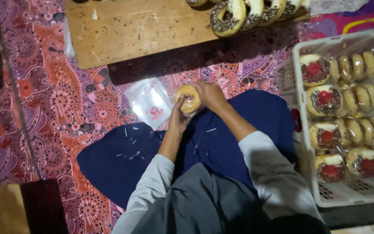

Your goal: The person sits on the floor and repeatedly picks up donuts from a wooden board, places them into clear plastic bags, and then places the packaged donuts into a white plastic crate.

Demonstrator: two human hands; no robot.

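The row of chocolate-sprinkled ring doughnuts (256, 13) on the pale wooden board (135, 30) is being cut off by the picture's top edge, so its full count cannot be told. The white slatted plastic crate (288, 82) is running out past the right edge, hiding its far wall. The wrapped doughnuts (325, 99) inside are overlapping, each covering most of the next. The left hand (177, 119) and right hand (211, 95) are covering part of the plain glazed ring doughnut (190, 100); whether a wrapper is surrounding it is too blurred to tell. The red mark on the small clear plastic bags (150, 108) is too small to make out.
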